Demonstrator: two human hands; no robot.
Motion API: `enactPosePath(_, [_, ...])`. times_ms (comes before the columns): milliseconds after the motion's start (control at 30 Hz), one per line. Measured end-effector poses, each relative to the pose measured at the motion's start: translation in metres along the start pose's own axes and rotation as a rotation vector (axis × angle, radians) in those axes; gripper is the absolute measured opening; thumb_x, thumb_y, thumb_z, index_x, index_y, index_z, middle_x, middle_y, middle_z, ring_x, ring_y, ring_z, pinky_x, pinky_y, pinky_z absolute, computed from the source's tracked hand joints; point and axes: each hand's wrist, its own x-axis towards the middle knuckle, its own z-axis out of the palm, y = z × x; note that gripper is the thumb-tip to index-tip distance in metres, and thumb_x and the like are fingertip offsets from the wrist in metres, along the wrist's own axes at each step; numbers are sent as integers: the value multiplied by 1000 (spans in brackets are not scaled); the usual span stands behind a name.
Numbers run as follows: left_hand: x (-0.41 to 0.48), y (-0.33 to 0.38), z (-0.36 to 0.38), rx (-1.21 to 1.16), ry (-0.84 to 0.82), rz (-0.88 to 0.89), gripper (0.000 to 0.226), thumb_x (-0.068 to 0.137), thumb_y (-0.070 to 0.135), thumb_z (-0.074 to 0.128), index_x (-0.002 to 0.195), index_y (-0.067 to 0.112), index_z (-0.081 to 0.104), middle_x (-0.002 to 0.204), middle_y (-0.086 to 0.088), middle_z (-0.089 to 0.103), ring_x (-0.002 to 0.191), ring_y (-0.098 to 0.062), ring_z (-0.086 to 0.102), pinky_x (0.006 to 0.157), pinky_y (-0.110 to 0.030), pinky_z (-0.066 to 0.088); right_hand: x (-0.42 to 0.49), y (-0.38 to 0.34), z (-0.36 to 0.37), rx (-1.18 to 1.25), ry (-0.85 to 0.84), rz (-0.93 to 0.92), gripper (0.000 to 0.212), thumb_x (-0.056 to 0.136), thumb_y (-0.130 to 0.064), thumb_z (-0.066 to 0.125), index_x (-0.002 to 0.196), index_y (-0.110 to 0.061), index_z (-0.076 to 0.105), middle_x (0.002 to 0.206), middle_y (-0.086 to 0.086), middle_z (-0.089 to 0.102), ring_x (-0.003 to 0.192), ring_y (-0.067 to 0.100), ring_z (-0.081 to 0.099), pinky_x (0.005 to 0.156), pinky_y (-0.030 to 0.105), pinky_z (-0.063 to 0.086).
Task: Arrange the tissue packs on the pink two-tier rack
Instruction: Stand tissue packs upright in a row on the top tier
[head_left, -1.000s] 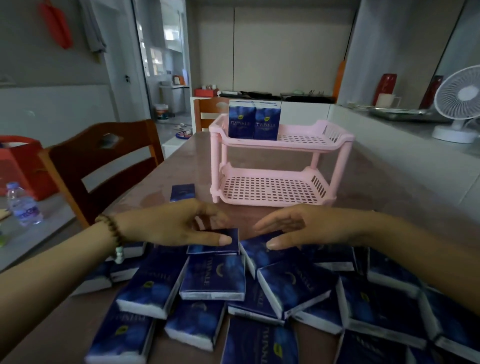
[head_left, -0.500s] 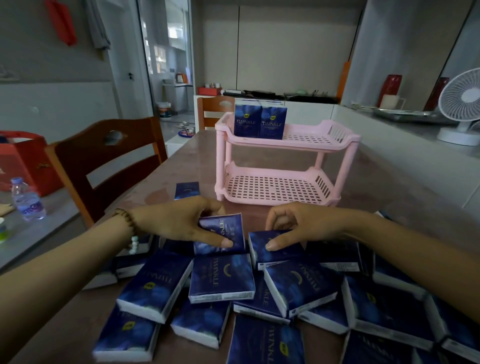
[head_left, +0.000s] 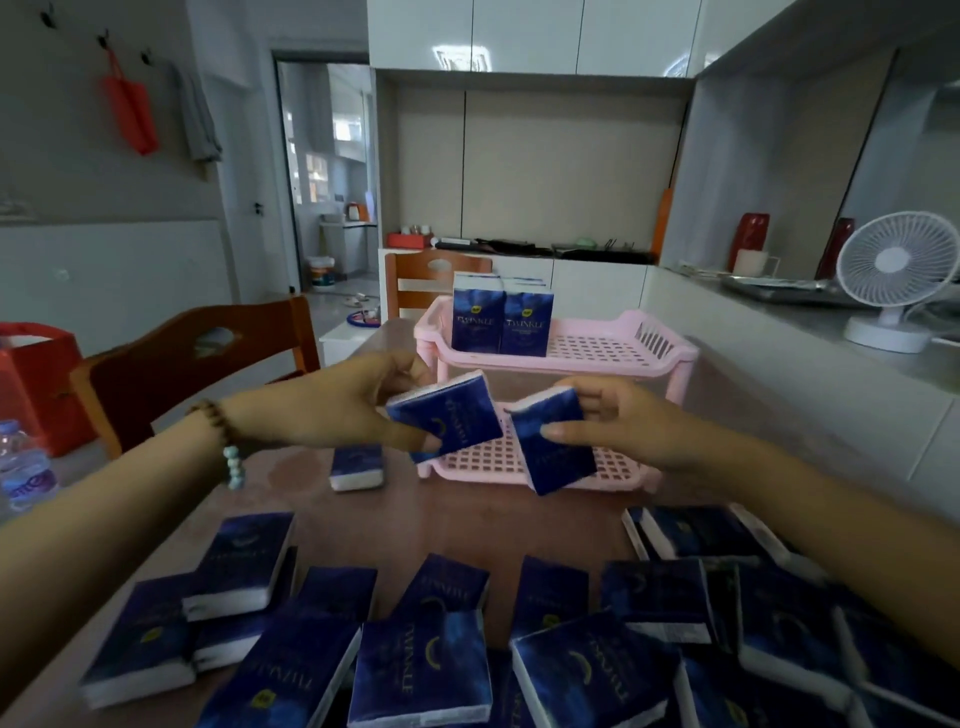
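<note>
The pink two-tier rack (head_left: 654, 358) stands mid-table. Two dark blue tissue packs (head_left: 501, 322) stand upright at the left of its top tier; the bottom tier shows no packs. My left hand (head_left: 337, 405) grips one blue tissue pack (head_left: 452, 415), held tilted in the air in front of the rack's left side. My right hand (head_left: 623, 426) grips a second tissue pack (head_left: 556, 447), also tilted, just in front of the bottom tier. Several more packs (head_left: 426, 670) lie scattered across the near table. One lone pack (head_left: 357, 467) lies left of the rack.
A wooden chair (head_left: 197, 358) stands at the table's left side, another (head_left: 421, 275) behind the rack. A white fan (head_left: 893, 280) sits on the counter to the right. A water bottle (head_left: 23, 467) stands at the far left.
Both hands have lifted a pack each off the pile and carried them up and forward toward the rack. My view has tilted upward.
</note>
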Motion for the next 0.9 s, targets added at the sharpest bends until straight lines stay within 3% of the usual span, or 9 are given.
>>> enactPosePath(100, [15, 20, -16, 26, 127, 96, 27, 77, 9, 70, 101, 6, 56, 102, 2, 69, 97, -8, 66, 74, -24, 57, 10, -16, -19, 13, 152, -89, 41, 64, -27, 72, 104, -25, 61, 104, -4, 72, 100, 12, 67, 84, 32, 56])
enactPosePath(167, [26, 29, -27, 48, 206, 144, 24, 79, 16, 68, 102, 14, 60, 105, 2, 69, 99, -11, 65, 82, -31, 57, 17, -25, -29, 4, 237, -175, 32, 70, -22, 72, 99, -28, 60, 96, -8, 73, 93, 8, 69, 72, 26, 58])
enactPosePath(233, [39, 34, -36, 19, 282, 160, 29, 76, 21, 69, 102, 16, 59, 104, -2, 69, 97, -16, 67, 80, -33, 58, 25, -31, -37, 18, 301, -230, 28, 77, -16, 70, 100, -28, 60, 98, -9, 72, 93, 7, 68, 66, 22, 58])
enactPosePath(333, [59, 35, -46, 80, 369, 144, 27, 75, 23, 71, 95, 20, 52, 96, -6, 71, 89, -24, 67, 69, -30, 57, 41, -34, -47, 45, 356, -239, 31, 80, -14, 68, 109, -23, 58, 107, -3, 68, 98, 12, 66, 67, 25, 59])
enactPosePath(400, [72, 32, -49, 161, 378, 146, 26, 78, 24, 70, 95, 22, 51, 100, -5, 69, 89, -21, 67, 70, -32, 57, 52, -33, -51, 36, 365, -238, 33, 82, -15, 67, 112, -20, 56, 107, -1, 67, 96, 15, 66, 67, 28, 60])
enactPosePath(533, [91, 21, -51, 227, 432, 134, 36, 79, 29, 68, 105, 8, 54, 103, -6, 66, 92, -19, 65, 74, -36, 59, 70, -26, -52, -56, 399, -260, 27, 85, -15, 65, 108, -21, 55, 106, -10, 61, 86, 11, 65, 63, 24, 59])
enactPosePath(633, [99, 14, -48, 210, 444, 153, 31, 80, 27, 67, 103, 9, 58, 107, -2, 64, 91, -17, 66, 75, -36, 59, 78, -20, -51, -188, 400, -258, 24, 85, -18, 65, 104, -28, 54, 106, -14, 55, 83, 18, 65, 65, 35, 61])
enactPosePath(733, [102, 7, -43, 196, 413, 148, 21, 81, 23, 67, 101, 17, 61, 111, 1, 60, 84, -13, 67, 70, -32, 60, 84, -14, -49, -256, 396, -268, 27, 83, -19, 67, 105, -29, 55, 112, -5, 52, 79, 24, 63, 68, 43, 60])
enactPosePath(900, [108, -4, -40, 247, 403, 121, 25, 81, 24, 68, 103, 17, 61, 110, 0, 56, 84, -18, 65, 64, -27, 59, 93, -11, -45, -353, 409, -287, 32, 81, -20, 70, 108, -28, 57, 112, 1, 45, 84, 32, 61, 72, 45, 58])
